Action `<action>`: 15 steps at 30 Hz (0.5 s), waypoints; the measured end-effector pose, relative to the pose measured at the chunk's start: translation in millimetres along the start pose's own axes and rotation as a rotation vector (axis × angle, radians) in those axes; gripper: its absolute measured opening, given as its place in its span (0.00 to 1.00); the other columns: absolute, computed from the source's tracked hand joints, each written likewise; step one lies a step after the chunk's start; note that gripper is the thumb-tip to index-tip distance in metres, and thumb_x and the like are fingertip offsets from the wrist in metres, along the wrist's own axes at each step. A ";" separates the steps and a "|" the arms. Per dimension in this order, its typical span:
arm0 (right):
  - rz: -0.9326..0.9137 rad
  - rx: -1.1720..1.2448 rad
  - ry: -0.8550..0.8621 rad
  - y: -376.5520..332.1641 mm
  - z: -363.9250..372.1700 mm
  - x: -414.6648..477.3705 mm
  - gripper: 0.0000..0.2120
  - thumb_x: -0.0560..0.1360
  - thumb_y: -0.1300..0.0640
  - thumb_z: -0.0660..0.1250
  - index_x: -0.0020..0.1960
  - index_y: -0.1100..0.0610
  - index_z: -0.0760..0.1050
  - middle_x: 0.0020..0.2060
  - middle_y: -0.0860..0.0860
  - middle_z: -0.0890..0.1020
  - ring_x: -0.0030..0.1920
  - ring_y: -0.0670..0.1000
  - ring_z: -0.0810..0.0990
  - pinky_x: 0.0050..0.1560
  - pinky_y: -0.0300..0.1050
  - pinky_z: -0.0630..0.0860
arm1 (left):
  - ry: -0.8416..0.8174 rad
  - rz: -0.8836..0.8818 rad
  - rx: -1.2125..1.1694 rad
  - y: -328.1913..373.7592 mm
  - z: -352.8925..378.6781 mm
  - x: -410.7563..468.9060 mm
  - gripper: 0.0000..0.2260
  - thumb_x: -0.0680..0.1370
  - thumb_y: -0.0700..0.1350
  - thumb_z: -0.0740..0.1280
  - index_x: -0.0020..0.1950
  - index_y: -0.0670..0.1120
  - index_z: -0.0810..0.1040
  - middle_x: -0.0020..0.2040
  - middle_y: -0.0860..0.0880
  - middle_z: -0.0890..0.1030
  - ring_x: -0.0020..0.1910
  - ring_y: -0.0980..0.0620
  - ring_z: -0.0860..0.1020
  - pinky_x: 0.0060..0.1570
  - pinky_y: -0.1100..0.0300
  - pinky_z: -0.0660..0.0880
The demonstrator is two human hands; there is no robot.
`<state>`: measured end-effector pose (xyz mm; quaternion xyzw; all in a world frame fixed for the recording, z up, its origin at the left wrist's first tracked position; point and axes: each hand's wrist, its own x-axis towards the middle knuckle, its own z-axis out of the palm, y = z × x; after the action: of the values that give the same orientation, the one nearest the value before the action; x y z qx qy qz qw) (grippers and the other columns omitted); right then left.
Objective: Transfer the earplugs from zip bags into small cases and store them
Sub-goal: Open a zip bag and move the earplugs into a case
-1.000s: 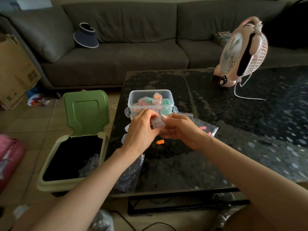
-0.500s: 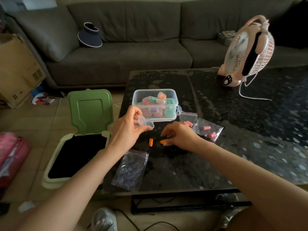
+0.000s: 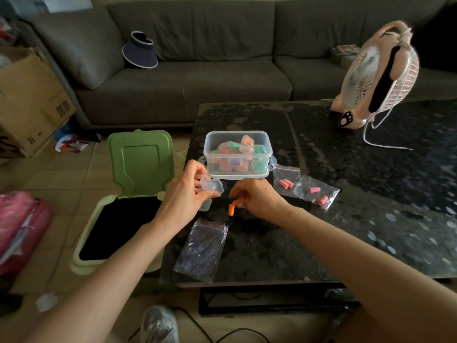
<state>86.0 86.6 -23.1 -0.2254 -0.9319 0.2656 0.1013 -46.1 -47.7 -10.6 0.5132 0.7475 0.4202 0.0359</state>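
My left hand (image 3: 184, 198) holds a small clear case (image 3: 211, 188) with its lid hinged open, just in front of the clear storage box (image 3: 238, 169) filled with several coloured cases. My right hand (image 3: 257, 198) pinches an orange earplug (image 3: 238, 201) right of the case; a second orange earplug (image 3: 231, 210) lies on the dark table (image 3: 321, 243) below it. An empty zip bag (image 3: 201, 246) lies near the table's front left. Two zip bags with pink earplugs (image 3: 286, 178) (image 3: 316, 193) lie right of my right hand.
An open green-lidded bin (image 3: 141, 159) stands on the floor left of the table. A pink desk fan (image 3: 378, 75) with a white cord sits at the table's back right. A grey sofa runs along the back, a cardboard box at far left.
My hands parted from in front of the box. The left hand kept the open case; the right hand went down to the table and lifted one orange earplug.
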 end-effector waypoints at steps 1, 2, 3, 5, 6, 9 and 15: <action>0.017 0.007 -0.008 -0.8 -0.2 1.6 0.09 0.71 0.65 0.71 0.51 0.59 0.81 0.49 0.52 0.82 0.50 0.50 0.78 0.52 0.41 0.75 | 0.001 0.000 -0.004 -0.4 -0.2 0.3 0.18 0.68 0.40 0.76 0.49 0.46 0.67 0.49 0.46 0.80 0.44 0.52 0.81 0.43 0.62 0.80; 0.047 0.022 -0.015 -2.5 -0.9 2.7 0.08 0.72 0.64 0.70 0.51 0.59 0.81 0.49 0.52 0.82 0.50 0.50 0.79 0.53 0.42 0.75 | 0.002 -0.001 -0.004 -0.7 -0.7 0.4 0.18 0.68 0.40 0.76 0.49 0.46 0.67 0.49 0.46 0.80 0.44 0.52 0.81 0.42 0.61 0.80; 0.088 0.048 -0.018 -4.4 -1.4 3.5 0.06 0.73 0.64 0.70 0.50 0.59 0.81 0.48 0.53 0.82 0.49 0.50 0.79 0.51 0.41 0.76 | 0.001 -0.002 -0.001 -0.9 -1.2 0.3 0.18 0.68 0.40 0.76 0.49 0.46 0.67 0.49 0.46 0.80 0.44 0.52 0.81 0.43 0.60 0.80; 0.186 0.140 -0.043 -8.5 -2.7 3.8 0.02 0.73 0.64 0.69 0.46 0.59 0.79 0.45 0.54 0.81 0.42 0.49 0.80 0.45 0.41 0.79 | -0.002 0.000 0.002 -1.3 -1.9 -0.1 0.19 0.68 0.41 0.76 0.49 0.46 0.67 0.49 0.46 0.80 0.45 0.52 0.81 0.43 0.57 0.81; 0.237 0.201 -0.068 -10.4 -3.4 3.7 0.03 0.74 0.65 0.68 0.44 0.58 0.77 0.42 0.55 0.81 0.37 0.48 0.80 0.41 0.39 0.79 | -0.003 0.001 0.001 -1.6 -2.1 -0.1 0.19 0.68 0.41 0.76 0.49 0.47 0.67 0.49 0.46 0.80 0.45 0.51 0.81 0.44 0.56 0.81; 0.332 0.366 -0.117 -13.8 -6.7 2.8 0.06 0.74 0.67 0.67 0.47 0.58 0.75 0.39 0.54 0.79 0.31 0.48 0.80 0.31 0.35 0.78 | 0.000 0.002 0.000 -1.6 -2.1 0.1 0.19 0.68 0.42 0.76 0.49 0.46 0.67 0.49 0.46 0.80 0.45 0.51 0.81 0.44 0.55 0.81; 0.445 0.518 -0.140 -11.8 -9.7 1.7 0.04 0.72 0.64 0.71 0.43 0.61 0.77 0.36 0.57 0.81 0.30 0.48 0.81 0.32 0.37 0.80 | -0.009 0.002 0.023 -1.4 -0.8 0.9 0.19 0.68 0.43 0.76 0.50 0.46 0.68 0.49 0.48 0.80 0.45 0.51 0.81 0.44 0.56 0.80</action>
<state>83.2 82.8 -8.5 -0.3711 -0.7662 0.5238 0.0305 -47.9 -47.6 -10.7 0.5165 0.7515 0.4092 0.0329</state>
